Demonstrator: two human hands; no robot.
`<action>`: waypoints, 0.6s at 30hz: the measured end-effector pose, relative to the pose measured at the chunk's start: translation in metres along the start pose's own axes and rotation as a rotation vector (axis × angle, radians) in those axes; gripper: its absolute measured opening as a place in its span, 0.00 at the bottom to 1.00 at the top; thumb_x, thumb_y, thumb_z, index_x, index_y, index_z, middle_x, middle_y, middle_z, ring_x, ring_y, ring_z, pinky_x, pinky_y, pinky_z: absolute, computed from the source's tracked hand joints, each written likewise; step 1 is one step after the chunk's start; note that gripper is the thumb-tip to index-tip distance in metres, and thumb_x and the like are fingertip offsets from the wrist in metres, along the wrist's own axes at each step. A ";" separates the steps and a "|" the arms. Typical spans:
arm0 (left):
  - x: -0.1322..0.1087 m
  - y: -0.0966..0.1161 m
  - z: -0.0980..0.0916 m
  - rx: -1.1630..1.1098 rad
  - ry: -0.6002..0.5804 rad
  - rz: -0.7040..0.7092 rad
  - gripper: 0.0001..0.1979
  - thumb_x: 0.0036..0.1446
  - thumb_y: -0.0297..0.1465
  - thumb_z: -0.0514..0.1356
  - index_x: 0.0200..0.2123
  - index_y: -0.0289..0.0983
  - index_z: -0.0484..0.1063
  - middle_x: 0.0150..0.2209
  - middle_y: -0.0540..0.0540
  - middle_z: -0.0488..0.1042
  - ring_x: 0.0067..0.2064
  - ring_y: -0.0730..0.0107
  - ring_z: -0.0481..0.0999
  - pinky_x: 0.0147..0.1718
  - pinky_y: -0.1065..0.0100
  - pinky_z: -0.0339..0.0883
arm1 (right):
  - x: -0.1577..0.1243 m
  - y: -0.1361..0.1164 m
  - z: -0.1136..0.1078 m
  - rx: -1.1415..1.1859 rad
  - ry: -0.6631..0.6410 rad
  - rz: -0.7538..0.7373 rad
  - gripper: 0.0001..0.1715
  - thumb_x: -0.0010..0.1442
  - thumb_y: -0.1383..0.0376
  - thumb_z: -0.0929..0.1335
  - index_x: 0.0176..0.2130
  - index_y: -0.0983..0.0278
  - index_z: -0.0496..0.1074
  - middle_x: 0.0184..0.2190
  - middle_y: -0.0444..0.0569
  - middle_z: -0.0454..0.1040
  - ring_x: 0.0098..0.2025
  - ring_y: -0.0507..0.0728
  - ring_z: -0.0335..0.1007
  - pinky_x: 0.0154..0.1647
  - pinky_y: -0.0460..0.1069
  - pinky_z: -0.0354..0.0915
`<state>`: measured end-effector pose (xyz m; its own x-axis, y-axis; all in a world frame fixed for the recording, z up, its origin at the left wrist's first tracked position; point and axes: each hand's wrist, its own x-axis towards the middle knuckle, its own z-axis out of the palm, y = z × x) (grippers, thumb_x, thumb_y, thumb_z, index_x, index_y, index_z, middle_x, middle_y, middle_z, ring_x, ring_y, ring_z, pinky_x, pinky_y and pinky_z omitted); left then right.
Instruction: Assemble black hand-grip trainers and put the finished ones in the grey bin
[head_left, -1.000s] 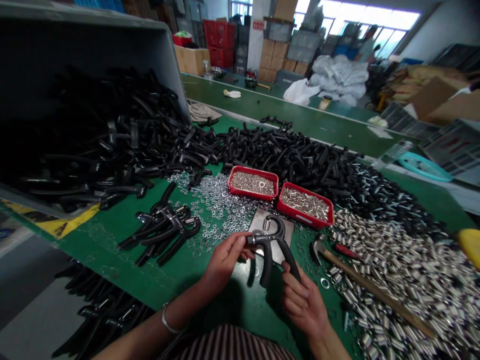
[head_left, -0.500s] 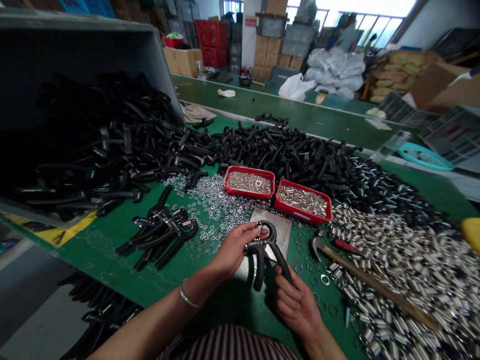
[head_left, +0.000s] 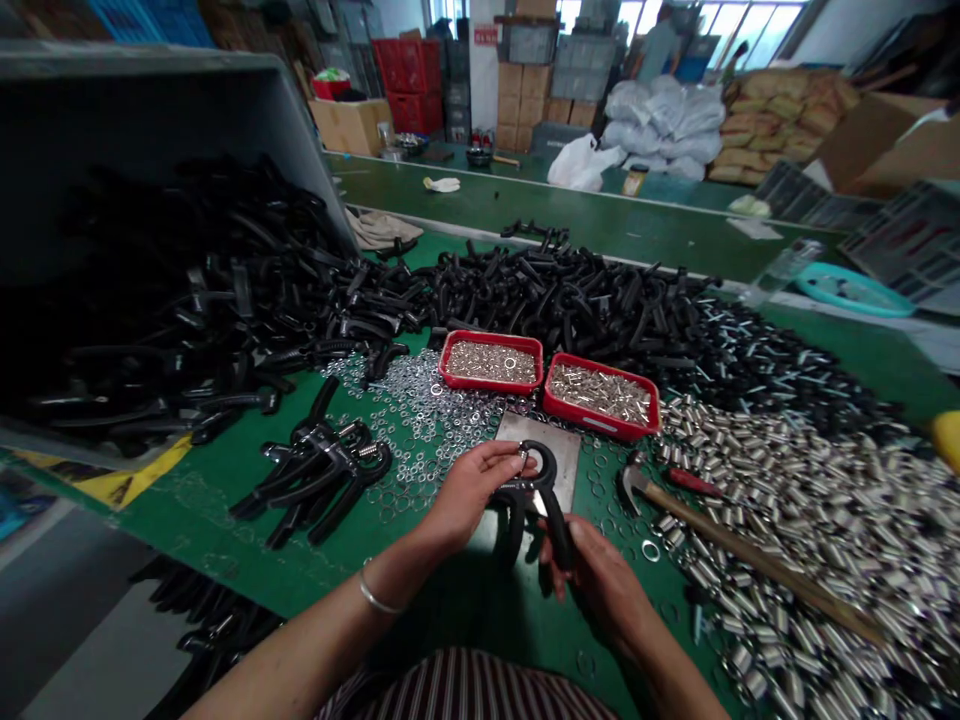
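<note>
A black hand grip strengthener (head_left: pixel 556 530) with a curved top and two handles is held over the metal plate (head_left: pixel 568 442). The fingers of my left hand (head_left: pixel 469 490) are closed on its spring side, near the top. My right hand (head_left: pixel 596 570) is around the lower end of the right handle, with some fingertips showing behind it. Left of my hands, several similar grip strengtheners (head_left: pixel 319 465) lie in a small heap. Loose metal nuts and rings (head_left: pixel 420 440) are scattered beside my left hand.
Two red trays (head_left: pixel 491 384) of small metal parts stand beyond the plate. A hammer (head_left: pixel 757 555) and a red-handled tool (head_left: pixel 694 483) lie at right among metal sleeves (head_left: pixel 847 540). Black handles (head_left: pixel 562 300) are piled behind, and a grey bin (head_left: pixel 315 150) lies on its side at left.
My right hand has turned and shifted its hold on the right handle, its fingers now behind it. The strengthener has rotated slightly; my left hand keeps its hold. The view has shifted a little.
</note>
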<state>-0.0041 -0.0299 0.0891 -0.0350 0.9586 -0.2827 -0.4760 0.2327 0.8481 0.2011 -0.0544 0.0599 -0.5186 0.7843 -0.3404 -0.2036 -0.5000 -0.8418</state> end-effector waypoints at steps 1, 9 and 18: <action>0.000 -0.001 0.000 0.026 -0.018 0.004 0.19 0.54 0.36 0.69 0.46 0.33 0.73 0.43 0.38 0.81 0.47 0.58 0.81 0.52 0.56 0.71 | 0.000 -0.004 -0.002 -0.059 0.013 -0.013 0.24 0.66 0.48 0.65 0.48 0.64 0.73 0.36 0.50 0.77 0.31 0.54 0.71 0.33 0.49 0.68; 0.000 -0.003 0.007 0.242 -0.103 -0.029 0.21 0.55 0.38 0.67 0.48 0.33 0.72 0.45 0.38 0.80 0.46 0.58 0.81 0.52 0.57 0.71 | 0.004 -0.015 -0.005 -0.524 0.014 -0.145 0.20 0.69 0.53 0.63 0.53 0.60 0.69 0.44 0.51 0.77 0.41 0.57 0.75 0.43 0.54 0.71; 0.012 0.004 -0.002 0.257 -0.102 -0.152 0.22 0.53 0.41 0.68 0.47 0.34 0.72 0.43 0.39 0.80 0.47 0.51 0.80 0.35 0.55 0.80 | -0.023 -0.061 -0.112 -1.408 0.504 -0.459 0.15 0.69 0.63 0.60 0.48 0.65 0.71 0.46 0.58 0.74 0.49 0.62 0.69 0.53 0.59 0.65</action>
<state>-0.0085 -0.0181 0.0881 0.1142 0.9181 -0.3795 -0.2308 0.3961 0.8887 0.3187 -0.0008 0.0722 -0.2525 0.9491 0.1881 0.8006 0.3141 -0.5102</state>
